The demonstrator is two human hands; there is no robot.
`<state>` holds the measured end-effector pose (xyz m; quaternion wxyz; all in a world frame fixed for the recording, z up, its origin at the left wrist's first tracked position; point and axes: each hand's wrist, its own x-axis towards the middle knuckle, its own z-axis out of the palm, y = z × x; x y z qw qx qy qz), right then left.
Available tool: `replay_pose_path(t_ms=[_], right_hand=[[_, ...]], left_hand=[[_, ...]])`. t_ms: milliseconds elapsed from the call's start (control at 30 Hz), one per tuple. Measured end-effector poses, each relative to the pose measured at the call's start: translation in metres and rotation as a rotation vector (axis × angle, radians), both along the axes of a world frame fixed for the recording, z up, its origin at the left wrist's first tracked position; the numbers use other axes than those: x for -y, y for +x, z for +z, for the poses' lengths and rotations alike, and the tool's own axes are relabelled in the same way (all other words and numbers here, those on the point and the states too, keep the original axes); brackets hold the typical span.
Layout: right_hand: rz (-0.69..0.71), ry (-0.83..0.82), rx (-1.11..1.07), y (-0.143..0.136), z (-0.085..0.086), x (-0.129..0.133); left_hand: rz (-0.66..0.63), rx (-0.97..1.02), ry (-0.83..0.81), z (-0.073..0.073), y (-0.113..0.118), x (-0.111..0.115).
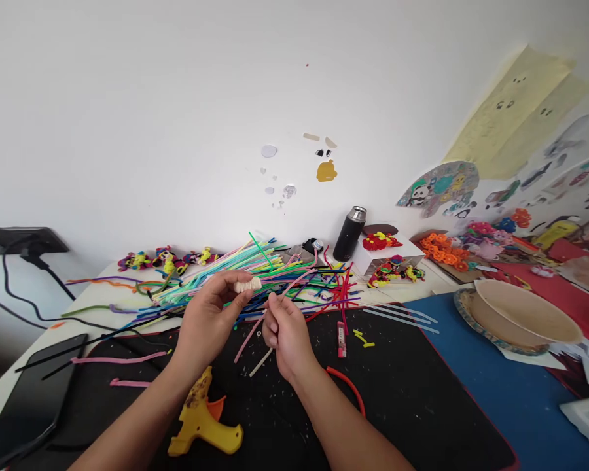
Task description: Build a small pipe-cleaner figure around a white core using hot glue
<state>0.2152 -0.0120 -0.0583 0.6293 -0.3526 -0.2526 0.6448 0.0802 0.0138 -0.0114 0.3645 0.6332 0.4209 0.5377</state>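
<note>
My left hand [209, 320] is raised over the near edge of the pipe cleaner pile. Between its thumb and fingers it pinches a small white coil of pipe cleaner [248, 286]. To its right, my right hand [289, 333] is closed, thumb pressed on the bent index finger. A straight white pipe cleaner end [261, 362] sticks out below that fist, and the part inside the fingers is hidden. Behind the hands lies a heap of many-coloured pipe cleaners [226, 269]. A yellow glue gun [206, 425] lies below my left forearm on the black mat [397, 405].
Pink pipe cleaners [122, 358] and a black phone [34, 386] lie left. A small red tube [341, 339], yellow scraps [363, 338] and a red curved strip [348, 386] lie right. Behind stand a black flask [349, 234] and a white box [397, 254]; a bowl [527, 311] is far right.
</note>
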Motion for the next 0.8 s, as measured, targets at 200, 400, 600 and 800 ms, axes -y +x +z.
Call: replay_pose_path(t_ms=[200,400,600,800], right_hand=[[-0.112,0.065,0.018,0.005,0.007,-0.002],[-0.145,0.13,0.075,0.008,0.007,-0.003],[-0.128,0.178,0.165,0.011,0.007,-0.004],[-0.088,0.191,0.226,0.011,0.006,-0.004]], left_hand=[[-0.03,-0.144,-0.016,-0.006,-0.005,-0.004],[-0.065,-0.24,-0.04,-0.009,-0.004,-0.004],[-0.066,-0.286,-0.026,-0.005,-0.002,-0.001],[-0.054,-0.329,0.026,-0.002,-0.004,-0.002]])
